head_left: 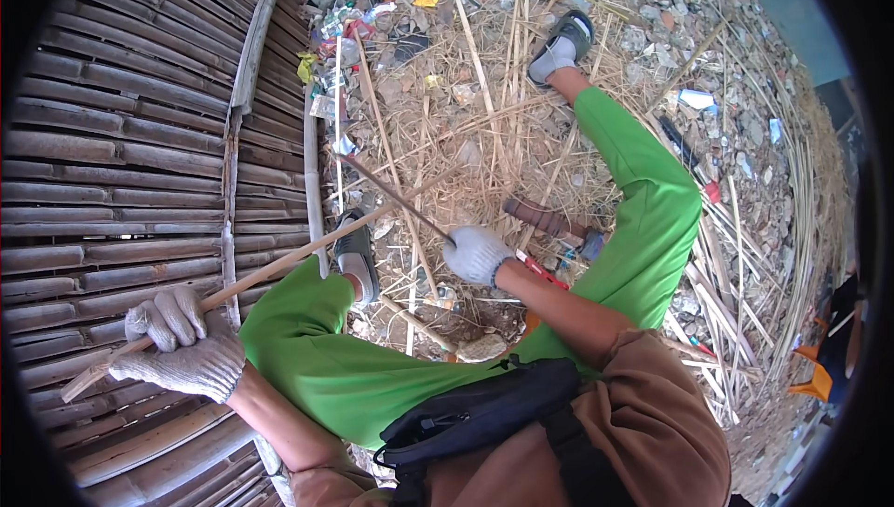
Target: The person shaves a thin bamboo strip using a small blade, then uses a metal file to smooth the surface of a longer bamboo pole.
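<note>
My left hand point(191, 349), in a pale work glove, is wrapped round one end of a long bamboo strip point(279, 258). The strip slants up and right, past my left knee and over my left shoe. My gloved right hand point(477, 256) is closed in front of my lap on a knife whose handle is hidden. Its long, dark blade point(402, 198) appears thin, seen nearly edge-on, and points up and left. Blade and strip cross in the picture; whether they touch, I cannot tell.
A slatted bamboo platform point(121, 172) fills the left side. Between my legs lie a brown sheath-like piece point(545, 216) and a red object point(542, 270). Bamboo strips point(722, 311), shavings and litter cover the stony ground. An orange object point(810, 375) stands at far right.
</note>
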A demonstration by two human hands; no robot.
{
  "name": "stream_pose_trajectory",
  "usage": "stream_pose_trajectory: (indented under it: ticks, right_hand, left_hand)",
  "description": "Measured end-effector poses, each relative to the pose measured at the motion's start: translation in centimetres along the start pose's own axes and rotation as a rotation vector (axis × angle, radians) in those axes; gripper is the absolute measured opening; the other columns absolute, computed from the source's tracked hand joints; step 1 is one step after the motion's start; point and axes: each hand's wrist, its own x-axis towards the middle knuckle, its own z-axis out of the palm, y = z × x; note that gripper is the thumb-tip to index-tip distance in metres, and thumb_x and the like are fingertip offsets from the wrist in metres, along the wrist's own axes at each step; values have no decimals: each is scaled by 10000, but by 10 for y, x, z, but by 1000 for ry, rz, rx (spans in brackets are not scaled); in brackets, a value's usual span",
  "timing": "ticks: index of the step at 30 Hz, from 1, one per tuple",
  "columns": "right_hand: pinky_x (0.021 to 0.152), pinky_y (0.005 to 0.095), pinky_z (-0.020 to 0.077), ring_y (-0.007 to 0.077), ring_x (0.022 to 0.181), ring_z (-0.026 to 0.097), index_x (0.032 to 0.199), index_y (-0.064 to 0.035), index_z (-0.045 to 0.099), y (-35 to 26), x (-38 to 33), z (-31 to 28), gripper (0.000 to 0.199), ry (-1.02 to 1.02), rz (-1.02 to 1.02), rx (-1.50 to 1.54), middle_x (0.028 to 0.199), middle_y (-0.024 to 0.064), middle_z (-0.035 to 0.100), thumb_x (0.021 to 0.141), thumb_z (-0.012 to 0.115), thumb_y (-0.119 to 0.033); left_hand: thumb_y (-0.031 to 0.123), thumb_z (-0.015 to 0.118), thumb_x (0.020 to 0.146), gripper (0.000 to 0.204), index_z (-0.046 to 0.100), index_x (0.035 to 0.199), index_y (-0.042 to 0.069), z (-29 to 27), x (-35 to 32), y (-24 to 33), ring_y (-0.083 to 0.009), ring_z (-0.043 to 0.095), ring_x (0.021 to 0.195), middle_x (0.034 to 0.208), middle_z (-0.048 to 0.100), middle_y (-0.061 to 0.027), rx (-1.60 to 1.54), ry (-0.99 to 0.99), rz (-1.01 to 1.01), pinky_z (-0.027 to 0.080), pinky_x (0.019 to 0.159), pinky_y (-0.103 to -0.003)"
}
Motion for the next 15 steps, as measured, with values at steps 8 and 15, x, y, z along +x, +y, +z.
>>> stream_pose_trajectory:
  ticks: [8, 15]
  right_hand:
    - [895, 527, 596, 419, 973, 760, 1117, -48, 791, 64, 37, -4, 386, -19, 123, 30, 1050, 265, 766, 970, 563, -323]
    - [869, 546, 594, 419, 950, 755, 1128, -67, 759, -26, -25, -25, 360, -17, -140, -22, 990, 246, 765, 971, 551, -315]
  left_hand:
    - [693, 675, 953, 694, 680, 867, 4, 11, -9, -2, -71, 305, 459, 548, 318, 76, -34, -65, 8, 267, 404, -233]
    - [720, 639, 963, 705, 679, 838, 28, 4, -6, 2, -78, 285, 459, 560, 284, 74, 9, -46, 23, 258, 398, -237]
